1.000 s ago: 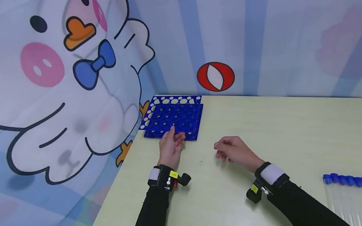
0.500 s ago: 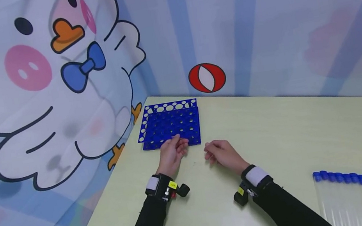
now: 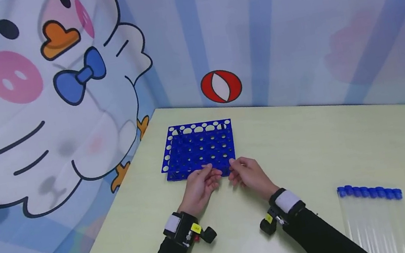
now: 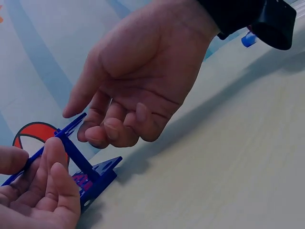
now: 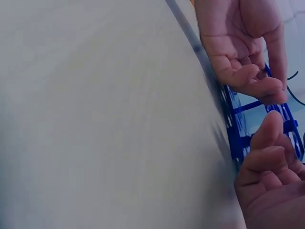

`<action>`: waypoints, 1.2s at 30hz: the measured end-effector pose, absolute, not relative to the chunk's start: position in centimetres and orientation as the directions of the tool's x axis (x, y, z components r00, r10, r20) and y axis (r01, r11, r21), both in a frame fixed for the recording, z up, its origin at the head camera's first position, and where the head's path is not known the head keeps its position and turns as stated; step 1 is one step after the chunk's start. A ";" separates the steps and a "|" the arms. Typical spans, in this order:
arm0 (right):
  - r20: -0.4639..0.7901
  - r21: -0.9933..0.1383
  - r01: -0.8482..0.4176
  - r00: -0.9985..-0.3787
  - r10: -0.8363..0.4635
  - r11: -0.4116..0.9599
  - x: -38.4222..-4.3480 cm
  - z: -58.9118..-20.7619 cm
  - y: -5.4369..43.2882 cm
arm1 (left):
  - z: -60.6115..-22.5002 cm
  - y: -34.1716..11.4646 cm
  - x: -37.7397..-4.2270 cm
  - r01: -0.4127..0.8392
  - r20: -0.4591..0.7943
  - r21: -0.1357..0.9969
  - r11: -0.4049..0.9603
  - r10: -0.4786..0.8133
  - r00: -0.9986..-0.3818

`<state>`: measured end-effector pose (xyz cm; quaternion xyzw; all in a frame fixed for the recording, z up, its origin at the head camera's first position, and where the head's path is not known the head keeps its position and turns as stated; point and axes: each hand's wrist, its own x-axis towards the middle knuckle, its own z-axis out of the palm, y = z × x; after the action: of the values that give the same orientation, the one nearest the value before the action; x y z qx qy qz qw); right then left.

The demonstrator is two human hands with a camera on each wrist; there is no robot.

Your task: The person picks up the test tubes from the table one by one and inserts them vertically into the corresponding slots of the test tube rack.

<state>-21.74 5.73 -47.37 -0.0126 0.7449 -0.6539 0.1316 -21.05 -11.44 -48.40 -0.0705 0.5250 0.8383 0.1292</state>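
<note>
We see a pale blue backdrop (image 3: 289, 20) behind the scene, printed with a big white bird (image 3: 79, 128) and a red-and-white ball (image 3: 221, 86). Before it stands a cream table (image 3: 288, 143). On its far left part we find the blue two-tier tube rack (image 3: 195, 155), directly ahead of both hands. Well apart to the right lies a row of clear blue-capped tubes (image 3: 377, 222). Our left hand (image 3: 198, 189) pinches the rack's near edge, partly covering it; our right hand (image 3: 252, 178), loosely curled and grasping nothing, hovers around its near right corner. Yellow labels (image 3: 196, 228) mark our wrist cameras, their writing too small to read.
</note>
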 end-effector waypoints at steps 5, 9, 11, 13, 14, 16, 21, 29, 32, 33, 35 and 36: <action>-0.161 -0.986 0.151 -0.971 -0.174 0.073 -20.6 -47.8 6.7 | -48.5 -10.4 -20.1 -0.320 -0.260 0.849 -0.421 0.196 -0.946; -0.160 -0.987 0.157 -0.978 -0.136 0.036 -19.2 -47.8 7.8 | -48.2 -9.8 -19.4 -0.391 -0.297 0.821 -0.416 0.274 -0.915; -0.163 -0.987 0.161 -0.979 -0.119 0.026 -18.5 -47.7 8.4 | -48.0 -9.6 -19.0 -0.434 -0.324 0.802 -0.411 0.312 -0.893; -0.162 -0.987 0.162 -0.981 -0.106 0.011 -17.7 -47.6 9.2 | -47.8 -9.4 -18.7 -0.469 -0.347 0.783 -0.408 0.339 -0.874; -0.161 -0.987 0.161 -0.982 -0.102 0.003 -17.3 -47.6 9.6 | -47.8 -9.4 -18.5 -0.486 -0.359 0.770 -0.413 0.348 -0.866; -0.158 -0.987 0.160 -0.983 -0.094 -0.013 -16.5 -47.6 10.5 | -47.8 -9.5 -18.0 -0.504 -0.372 0.756 -0.419 0.359 -0.856; -0.166 -0.986 0.167 -0.983 -0.079 -0.006 -14.3 -47.8 12.8 | -48.1 -10.2 -16.4 -0.493 -0.361 0.756 -0.430 0.355 -0.863; -0.191 -0.981 0.192 -0.981 -0.023 -0.025 -9.4 -48.0 15.8 | -47.7 -10.8 -13.2 -0.480 -0.396 0.838 -0.261 0.315 -0.862; -0.218 -0.976 0.217 -0.976 0.014 -0.024 -7.3 -48.1 16.7 | -47.5 -10.8 -12.1 -0.446 -0.394 0.876 -0.182 0.265 -0.880; -0.226 -0.974 0.225 -0.974 0.022 -0.022 -6.6 -48.2 17.0 | -47.4 -10.8 -11.7 -0.439 -0.390 0.883 -0.168 0.261 -0.883; -0.243 -0.970 0.243 -0.969 0.033 -0.011 -5.3 -48.2 17.6 | -47.4 -10.7 -10.9 -0.426 -0.376 0.892 -0.149 0.277 -0.884; -0.251 -0.968 0.251 -0.967 0.041 -0.003 -4.7 -48.1 17.9 | -47.4 -10.7 -10.5 -0.425 -0.372 0.894 -0.143 0.292 -0.881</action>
<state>-4.69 17.92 -48.13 0.1040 0.7021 -0.7004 0.0752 -10.55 -10.68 -47.41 -0.0546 0.6098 0.7541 0.2379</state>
